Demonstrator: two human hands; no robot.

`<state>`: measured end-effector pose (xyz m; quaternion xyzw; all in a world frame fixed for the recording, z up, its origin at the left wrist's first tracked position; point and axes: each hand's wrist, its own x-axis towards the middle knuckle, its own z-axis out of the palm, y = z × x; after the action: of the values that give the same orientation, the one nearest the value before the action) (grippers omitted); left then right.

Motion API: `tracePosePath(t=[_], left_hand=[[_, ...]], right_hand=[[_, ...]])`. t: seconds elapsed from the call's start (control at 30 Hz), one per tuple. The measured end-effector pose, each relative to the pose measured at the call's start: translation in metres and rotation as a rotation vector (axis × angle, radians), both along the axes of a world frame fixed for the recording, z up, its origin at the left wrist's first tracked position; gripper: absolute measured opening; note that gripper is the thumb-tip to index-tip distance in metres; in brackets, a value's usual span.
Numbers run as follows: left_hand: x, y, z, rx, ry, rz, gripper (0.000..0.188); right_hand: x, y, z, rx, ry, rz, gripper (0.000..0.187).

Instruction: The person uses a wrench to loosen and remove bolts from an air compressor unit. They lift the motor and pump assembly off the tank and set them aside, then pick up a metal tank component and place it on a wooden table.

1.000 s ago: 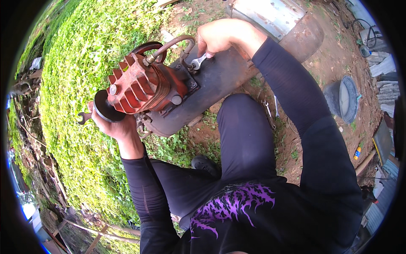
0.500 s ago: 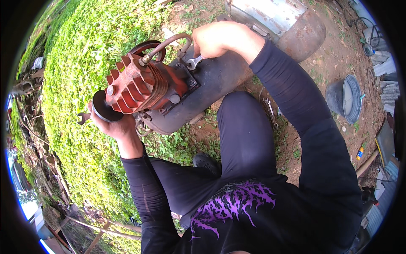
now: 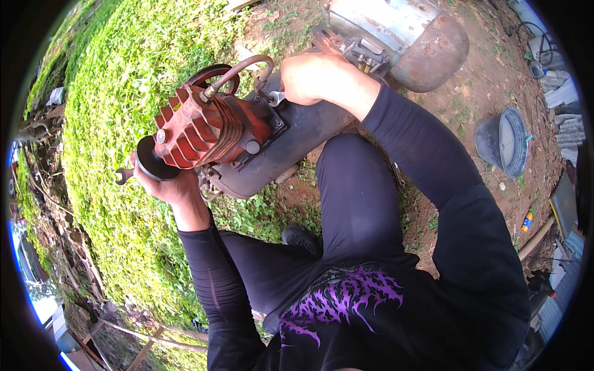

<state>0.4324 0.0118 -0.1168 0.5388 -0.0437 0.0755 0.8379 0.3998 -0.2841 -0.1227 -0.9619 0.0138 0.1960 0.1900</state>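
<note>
A red finned compressor pump (image 3: 195, 130) sits on a dark cylindrical air tank (image 3: 309, 127) in front of me. My right hand (image 3: 309, 77) is closed on a silver wrench (image 3: 276, 98), whose head is against the fitting at the lower end of a curved metal pipe (image 3: 242, 63). Most of that wrench's handle is hidden by the fingers. My left hand (image 3: 176, 187) is wrapped round another open-ended wrench (image 3: 125, 175), its jaw sticking out to the left. The same hand rests against the black round cap (image 3: 154, 159) on the pump's near left side.
Beyond the tank's far end lies a rusty, silver-grey cylinder (image 3: 430, 52). A black bucket (image 3: 502, 142) stands on the dirt at the right, with a small yellow-and-blue bottle (image 3: 526, 221) nearer me. Grass (image 3: 105, 154) covers the left side. My bent knee (image 3: 356, 161) is close to the tank.
My right hand has swung a little left and nearer to me with the wrench, uncovering brass fittings behind it. My left hand keeps its hold at the cap.
</note>
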Motion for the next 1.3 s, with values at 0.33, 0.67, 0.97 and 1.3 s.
tracePosePath(t=[0.33, 0.67, 0.97, 1.3], left_hand=[[0.007, 0.006, -0.006, 0.004, -0.034, 0.027, 0.027], [-0.008, 0.009, 0.008, 0.662, -0.195, 0.273, 0.024], [0.017, 0.016, -0.002, 0.323, -0.171, 0.166, 0.018], [0.023, 0.006, 0.007, 0.404, -0.324, 0.266, 0.015]], right_hand=[[-0.117, 0.114, -0.143, 1.358, -0.11, -0.914, 0.017], [-0.137, 0.094, -0.129, 0.984, -0.32, -0.73, 0.024], [-0.1, 0.026, -0.077, 0.429, -0.247, -0.5, 0.029], [-0.114, 0.074, -0.152, 0.729, -0.455, -0.651, 0.02]])
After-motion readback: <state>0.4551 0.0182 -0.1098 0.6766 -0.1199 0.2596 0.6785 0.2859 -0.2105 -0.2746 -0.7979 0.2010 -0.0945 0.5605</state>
